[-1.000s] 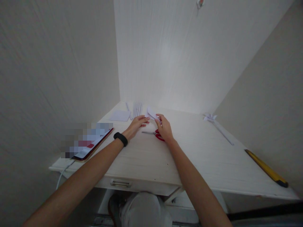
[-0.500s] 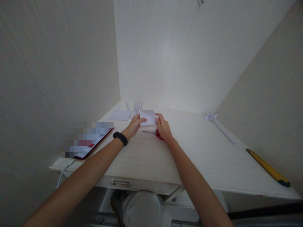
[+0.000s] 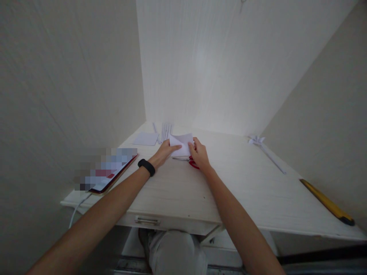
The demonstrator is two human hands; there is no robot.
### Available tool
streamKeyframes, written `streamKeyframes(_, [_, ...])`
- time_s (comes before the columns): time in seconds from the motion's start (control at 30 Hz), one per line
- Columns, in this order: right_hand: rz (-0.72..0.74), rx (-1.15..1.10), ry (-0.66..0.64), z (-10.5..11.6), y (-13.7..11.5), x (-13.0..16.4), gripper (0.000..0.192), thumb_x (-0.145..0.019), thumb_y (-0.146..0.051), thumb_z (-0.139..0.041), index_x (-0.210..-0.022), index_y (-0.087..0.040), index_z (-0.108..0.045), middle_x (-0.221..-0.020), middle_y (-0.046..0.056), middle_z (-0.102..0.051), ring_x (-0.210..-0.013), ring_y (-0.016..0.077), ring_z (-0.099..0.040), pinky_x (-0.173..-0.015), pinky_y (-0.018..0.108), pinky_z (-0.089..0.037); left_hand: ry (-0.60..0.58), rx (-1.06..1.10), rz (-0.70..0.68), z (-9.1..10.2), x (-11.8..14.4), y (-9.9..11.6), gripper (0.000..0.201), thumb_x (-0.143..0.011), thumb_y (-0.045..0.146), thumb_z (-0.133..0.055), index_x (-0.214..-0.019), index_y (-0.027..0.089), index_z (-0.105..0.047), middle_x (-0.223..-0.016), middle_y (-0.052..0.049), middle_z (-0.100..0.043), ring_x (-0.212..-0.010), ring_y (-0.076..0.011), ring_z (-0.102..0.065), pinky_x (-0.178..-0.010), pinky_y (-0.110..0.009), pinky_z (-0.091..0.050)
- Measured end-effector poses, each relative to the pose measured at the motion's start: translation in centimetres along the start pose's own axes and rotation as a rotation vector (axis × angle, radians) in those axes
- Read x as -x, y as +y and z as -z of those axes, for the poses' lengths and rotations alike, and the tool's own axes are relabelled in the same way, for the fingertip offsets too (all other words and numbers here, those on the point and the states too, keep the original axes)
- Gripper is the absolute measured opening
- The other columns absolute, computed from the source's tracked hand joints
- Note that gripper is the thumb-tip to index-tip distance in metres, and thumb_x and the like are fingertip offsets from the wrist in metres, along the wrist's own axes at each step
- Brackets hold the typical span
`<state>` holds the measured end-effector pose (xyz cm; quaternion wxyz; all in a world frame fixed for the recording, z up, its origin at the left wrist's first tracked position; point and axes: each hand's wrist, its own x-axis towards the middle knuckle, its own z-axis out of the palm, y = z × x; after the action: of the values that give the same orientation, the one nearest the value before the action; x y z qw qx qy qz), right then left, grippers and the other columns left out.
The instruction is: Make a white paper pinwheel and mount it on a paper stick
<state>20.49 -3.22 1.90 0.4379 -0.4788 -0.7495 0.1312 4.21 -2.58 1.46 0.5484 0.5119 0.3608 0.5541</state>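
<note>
Between my two hands is a small sheet of white paper (image 3: 183,141), raised off the desk and slightly bent. My left hand (image 3: 165,150) pinches its left edge, the thumb lying across the front. On the opposite edge my right hand (image 3: 199,152) grips it with thumb and fingers. Red-handled scissors (image 3: 193,163) lie on the desk just below the paper, blades pointing left, partly covered by my right hand. Behind my left hand are several thin white paper sticks (image 3: 166,130) and a flat stack of white paper (image 3: 146,138).
A tablet (image 3: 110,172) with a blurred screen and a white cable (image 3: 75,212) occupies the desk's left side. At right lie a paper pinwheel-like flower on a stick (image 3: 269,154) and a yellow cutter knife (image 3: 327,200). Walls enclose the white desk (image 3: 172,194).
The paper's right side has shifted slightly right and its top edge now bows more. My left thumb reaches further across it. Both hands keep their hold.
</note>
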Motion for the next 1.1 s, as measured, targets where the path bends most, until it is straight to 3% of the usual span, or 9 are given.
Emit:
streamKeyframes(0.23, [0.024,0.025,0.088,0.1,0.2,-0.2,0.022,-0.086,-0.034,-0.039,-0.071,-0.021,-0.046,-0.054,-0.003,-0.039,-0.052,0.0129,-0.039,-0.052,0.025,-0.027,-0.044,-0.094,-0.019,-0.1,0.1,0.0,0.036,-0.062,0.028,-0.074,-0.092,0.009,-0.066,-0.096,-0.013,-0.07,-0.08,-0.021,-0.063,-0.078,-0.036,-0.047])
streamKeyframes(0.37, [0.016,-0.063,0.108,-0.2,0.6,-0.5,0.027,-0.085,-0.037,-0.039,-0.063,-0.022,-0.041,-0.053,-0.004,-0.036,-0.051,0.0122,-0.036,-0.051,0.025,-0.027,-0.048,-0.183,-0.079,-0.1,0.2,0.0,0.034,-0.065,0.03,-0.072,-0.093,0.011,-0.065,-0.097,-0.012,-0.069,-0.081,-0.0219,-0.063,-0.077,-0.036,-0.048])
streamKeyframes(0.67, [-0.03,-0.124,0.082,-0.5,0.9,-0.5,0.022,-0.083,-0.037,-0.044,-0.075,-0.019,-0.053,-0.056,-0.003,-0.044,-0.052,0.0128,-0.04,-0.053,0.025,-0.032,0.014,-0.403,-0.22,0.1,0.0,-0.1,0.032,-0.07,0.034,-0.067,-0.093,0.012,-0.066,-0.098,-0.012,-0.069,-0.086,-0.0247,-0.062,-0.078,-0.036,-0.047])
streamKeyframes(0.87, [-0.085,-0.254,0.107,-0.5,0.9,-0.6,0.024,-0.076,-0.038,-0.056,-0.086,-0.016,-0.059,-0.079,0.005,-0.064,-0.067,0.0163,-0.053,-0.063,0.028,-0.042,-0.052,-0.407,-0.211,0.0,0.1,-0.1,0.034,-0.07,0.034,-0.068,-0.096,0.012,-0.065,-0.099,-0.012,-0.069,-0.085,-0.0239,-0.062,-0.077,-0.036,-0.048])
streamKeyframes(1.1, [-0.136,-0.544,0.107,-0.7,1.7,-0.9,0.028,-0.072,-0.037,-0.061,-0.089,-0.014,-0.064,-0.09,0.008,-0.069,-0.077,0.0187,-0.06,-0.07,0.031,-0.047,-0.094,-0.292,-0.178,-0.2,0.3,0.1,0.04,-0.067,0.029,-0.072,-0.102,0.013,-0.063,-0.105,-0.012,-0.067,-0.092,-0.0247,-0.061,-0.083,-0.037,-0.047])
